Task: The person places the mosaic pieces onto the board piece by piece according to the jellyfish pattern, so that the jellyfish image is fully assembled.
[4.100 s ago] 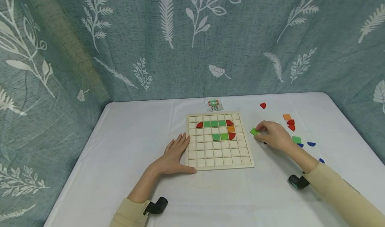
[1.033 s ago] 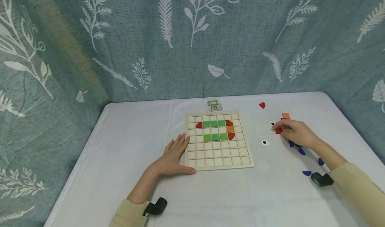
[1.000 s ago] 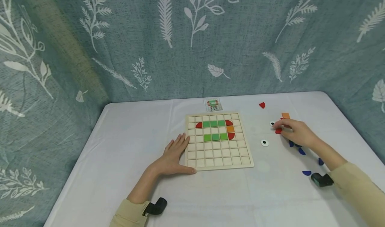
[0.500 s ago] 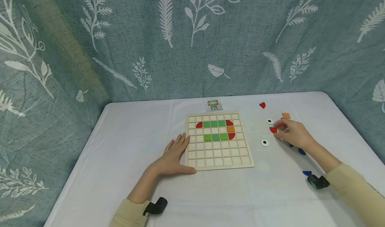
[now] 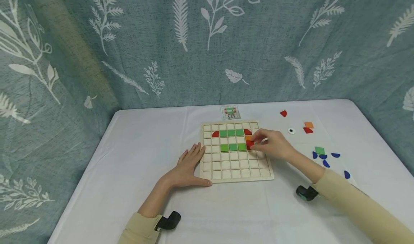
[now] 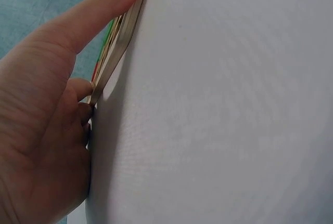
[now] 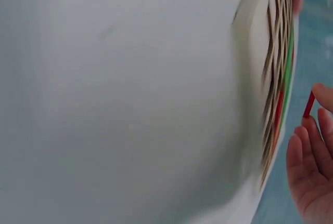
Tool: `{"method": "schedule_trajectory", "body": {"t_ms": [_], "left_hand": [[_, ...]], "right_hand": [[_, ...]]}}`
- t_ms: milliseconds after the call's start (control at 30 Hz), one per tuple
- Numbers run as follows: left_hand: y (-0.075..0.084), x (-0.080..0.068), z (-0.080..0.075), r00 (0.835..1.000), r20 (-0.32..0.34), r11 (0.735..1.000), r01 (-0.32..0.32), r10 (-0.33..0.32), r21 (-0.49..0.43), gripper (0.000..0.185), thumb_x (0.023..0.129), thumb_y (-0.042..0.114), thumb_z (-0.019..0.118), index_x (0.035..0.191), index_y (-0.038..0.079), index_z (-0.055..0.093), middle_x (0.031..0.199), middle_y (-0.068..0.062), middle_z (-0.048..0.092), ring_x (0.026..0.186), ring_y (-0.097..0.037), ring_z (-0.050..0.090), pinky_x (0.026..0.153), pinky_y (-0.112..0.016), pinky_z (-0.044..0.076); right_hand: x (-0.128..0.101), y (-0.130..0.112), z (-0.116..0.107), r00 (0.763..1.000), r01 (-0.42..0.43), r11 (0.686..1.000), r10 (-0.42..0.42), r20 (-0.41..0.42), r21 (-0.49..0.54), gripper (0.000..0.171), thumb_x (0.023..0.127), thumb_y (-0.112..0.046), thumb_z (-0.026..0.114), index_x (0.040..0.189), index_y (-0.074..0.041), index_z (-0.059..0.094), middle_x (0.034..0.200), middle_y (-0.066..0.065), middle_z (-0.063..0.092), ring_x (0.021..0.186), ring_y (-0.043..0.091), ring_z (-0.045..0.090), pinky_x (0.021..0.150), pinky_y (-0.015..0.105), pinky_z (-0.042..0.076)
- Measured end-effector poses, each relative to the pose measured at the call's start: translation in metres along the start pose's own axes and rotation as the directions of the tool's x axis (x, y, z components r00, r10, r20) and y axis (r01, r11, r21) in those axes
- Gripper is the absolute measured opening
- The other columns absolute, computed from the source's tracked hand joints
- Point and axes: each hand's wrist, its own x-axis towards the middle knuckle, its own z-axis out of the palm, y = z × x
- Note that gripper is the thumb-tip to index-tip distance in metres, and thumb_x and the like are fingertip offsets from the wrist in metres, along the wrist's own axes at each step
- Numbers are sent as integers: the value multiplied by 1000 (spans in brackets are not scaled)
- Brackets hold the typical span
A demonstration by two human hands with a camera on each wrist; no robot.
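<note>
A wooden grid board [image 5: 236, 174] lies on the white table, with red, green and orange tiles in its cells. My left hand [image 5: 185, 170] rests flat along the board's left edge, fingers spread and straight, the thumb touching the front left corner. Over the right part of the board, my right hand [image 5: 274, 143] pinches a red quarter-circle tile [image 7: 309, 104] between thumb and fingertips. In the right wrist view the tile is held above the board surface. The fingers partly cover an orange square tile [image 5: 248, 138] on the board.
A small pattern card [image 5: 230, 112] lies behind the board. To the right are a round eye tile [image 5: 291, 131], red tiles [image 5: 308, 130], an orange square [image 5: 308, 124], a green square [image 5: 320, 150] and several blue tiles [image 5: 347, 174]. A patterned curtain [image 5: 194, 75] hangs behind.
A green square joined the board's lower green row earlier. Since then my right hand picked up a red tile among the loose pieces and moved left over the board. The left hand stayed still.
</note>
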Motion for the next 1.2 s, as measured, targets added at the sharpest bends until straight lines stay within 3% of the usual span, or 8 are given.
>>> {"method": "schedule_trajectory", "body": {"t_ms": [133, 333, 500, 767, 833, 967, 1067, 1200], "left_hand": [[0, 0, 0, 1000, 11, 1000, 6, -6, 5, 118, 75, 56, 77, 157, 8, 7, 163, -9, -4, 148, -21, -9, 117, -46, -4], [-1, 0, 0, 1000, 11, 1000, -3, 3, 1, 117, 76, 56, 76, 157, 8, 7, 163, -9, -4, 148, -22, -9, 117, -48, -4], [0, -1, -1, 1000, 14, 1000, -8, 8, -5, 116, 77, 56, 76, 157, 8, 7, 163, -9, -4, 148, -22, -9, 117, -48, -5], [0, -1, -2, 1000, 11, 1000, -13, 13, -2, 116, 77, 55, 76, 157, 7, 7, 163, -10, -4, 148, -23, -9, 117, -49, -4], [0, -1, -1, 1000, 10, 1000, -9, 9, 5, 116, 77, 55, 76, 157, 7, 7, 163, -10, -4, 148, -22, -9, 117, -48, -4], [1, 0, -1, 1000, 6, 1000, 1, -1, 4, 117, 76, 56, 77, 157, 7, 8, 163, -10, -3, 149, -22, -9, 117, -48, -4], [1, 0, 0, 1000, 1, 1000, 6, -6, -3, 118, 74, 55, 77, 157, 6, 9, 163, -10, -2, 149, -22, -8, 117, -48, -3], [1, -1, 1, 1000, -3, 1000, 11, -11, -2, 118, 74, 56, 78, 157, 6, 9, 163, -10, -2, 149, -22, -8, 117, -47, -3]], "right_hand": [[23, -24, 31, 989, 114, 993, -114, 89, 7, 17, 83, -15, 79, 96, -11, 68, 93, -3, 68, 87, 15, 64, 77, 29, 55], [50, -44, 59, 955, 247, 966, -229, 188, -77, 11, 85, -16, 78, 90, -13, 69, 91, -5, 68, 86, 13, 63, 75, 27, 53], [60, -50, 67, 937, 313, 939, -280, 210, -141, 5, 87, -16, 76, 90, -13, 73, 92, -4, 70, 90, 15, 64, 81, 30, 52], [60, -48, 67, 917, 385, 899, -349, 192, -207, 9, 88, -16, 75, 94, -10, 77, 95, -1, 72, 94, 18, 64, 94, 38, 47], [57, -47, 64, 925, 365, 910, -331, 186, -194, 8, 89, -16, 73, 95, -12, 76, 97, -2, 71, 99, 19, 62, 97, 39, 46], [45, -41, 53, 955, 280, 954, -265, 136, -109, 8, 90, -15, 71, 97, -12, 75, 101, -1, 70, 101, 20, 62, 87, 37, 51], [31, -32, 40, 974, 215, 975, -211, 81, -47, 11, 91, -13, 70, 100, -11, 74, 102, 1, 70, 90, 19, 64, 77, 35, 54], [11, -14, 20, 995, 95, 995, -96, 5, 8, 13, 92, -14, 68, 104, -10, 74, 103, 2, 69, 86, 19, 64, 76, 35, 54]]}}
